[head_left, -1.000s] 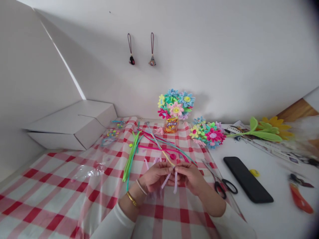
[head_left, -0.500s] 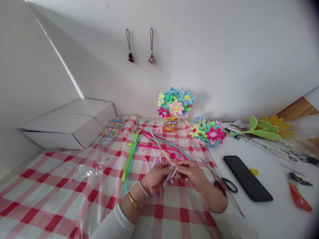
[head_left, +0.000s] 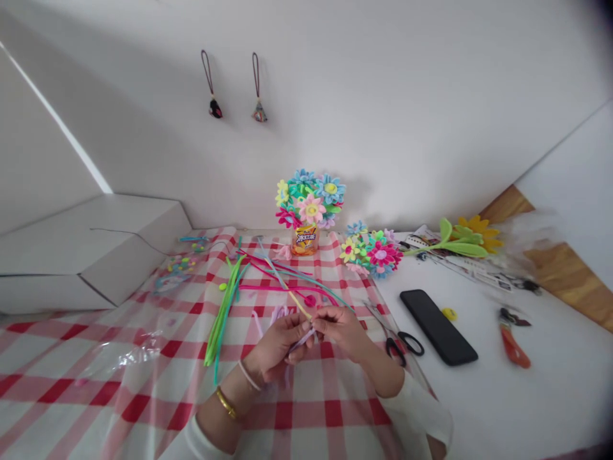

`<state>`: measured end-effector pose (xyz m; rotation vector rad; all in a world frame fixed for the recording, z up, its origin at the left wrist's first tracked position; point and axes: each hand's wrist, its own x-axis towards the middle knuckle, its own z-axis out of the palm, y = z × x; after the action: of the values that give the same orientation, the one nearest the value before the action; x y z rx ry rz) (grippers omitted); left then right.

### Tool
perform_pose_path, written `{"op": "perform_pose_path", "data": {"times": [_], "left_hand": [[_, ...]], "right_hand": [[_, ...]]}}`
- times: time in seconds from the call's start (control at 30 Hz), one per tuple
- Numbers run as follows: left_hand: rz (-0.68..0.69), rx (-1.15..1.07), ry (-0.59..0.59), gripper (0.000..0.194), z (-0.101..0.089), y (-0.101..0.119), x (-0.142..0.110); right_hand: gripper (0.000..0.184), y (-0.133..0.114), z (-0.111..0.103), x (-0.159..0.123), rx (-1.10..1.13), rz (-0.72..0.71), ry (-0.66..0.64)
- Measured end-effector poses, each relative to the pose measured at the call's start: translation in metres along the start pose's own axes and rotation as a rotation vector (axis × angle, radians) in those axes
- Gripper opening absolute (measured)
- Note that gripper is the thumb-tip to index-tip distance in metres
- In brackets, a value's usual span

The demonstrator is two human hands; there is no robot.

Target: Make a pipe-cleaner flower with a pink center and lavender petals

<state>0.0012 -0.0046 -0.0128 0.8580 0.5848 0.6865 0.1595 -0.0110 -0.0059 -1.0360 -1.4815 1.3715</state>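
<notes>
Both of my hands meet over the red-and-white checked cloth (head_left: 96, 383). My left hand (head_left: 275, 345) and my right hand (head_left: 341, 329) are closed in a pinch on a pale lilac pipe cleaner (head_left: 301, 338) bent between them. Just beyond my fingers lie several loose pipe cleaners: a green bundle (head_left: 223, 310), pink ones (head_left: 278, 289) and teal ones (head_left: 311, 281). My left wrist carries a gold bangle and a white band.
An orange can (head_left: 305, 240) holding pipe-cleaner flowers stands at the back, a loose flower bunch (head_left: 373, 252) beside it. Scissors (head_left: 400, 342), a black phone (head_left: 438, 326), orange pliers (head_left: 513, 332) and a sunflower (head_left: 467, 236) lie right. A white box (head_left: 90, 249) sits left.
My view has swung to the right, so everything sits further left in the picture. The lilac pipe cleaner's hanging ends have been drawn up between my fingers.
</notes>
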Motion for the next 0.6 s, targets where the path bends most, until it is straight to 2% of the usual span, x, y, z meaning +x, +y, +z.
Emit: {"op": "perform_pose_path", "data": {"times": [0.1,0.17,0.23,0.27,0.3,0.37,0.43,0.5,0.6], "left_hand": [[-0.017,0.024,0.026,0.022,0.0,0.002,0.0],[-0.017,0.021,0.049,0.023,0.0,0.002,0.001],[-0.012,0.001,0.058,0.024,0.0,0.002,0.001],[-0.013,-0.008,0.058,0.023,0.0,0.002,0.001],[-0.021,-0.014,0.052,0.023,0.001,0.001,0.001],[-0.044,-0.013,0.029,0.023,0.002,0.001,0.0],[-0.066,0.004,0.0,0.023,0.003,0.001,-0.001],[-0.082,0.022,-0.007,0.023,0.003,0.001,-0.002],[-0.086,0.027,-0.006,0.023,0.002,0.0,-0.001]], "right_hand": [[0.022,-0.013,-0.008,-0.01,-0.26,0.002,0.066],[0.03,-0.024,-0.031,-0.024,-0.457,0.045,0.153],[0.047,-0.029,-0.07,-0.039,-0.683,0.141,0.312],[0.048,-0.03,-0.093,-0.047,-0.834,0.209,0.398],[0.049,-0.028,-0.117,-0.055,-0.992,0.303,0.525],[0.055,-0.02,-0.159,-0.068,-1.247,0.6,0.638],[0.064,-0.01,-0.188,-0.076,-1.308,0.835,0.638],[0.068,0.0,-0.201,-0.08,-1.286,0.859,0.578],[0.075,0.006,-0.203,-0.078,-1.281,0.852,0.513]]}}
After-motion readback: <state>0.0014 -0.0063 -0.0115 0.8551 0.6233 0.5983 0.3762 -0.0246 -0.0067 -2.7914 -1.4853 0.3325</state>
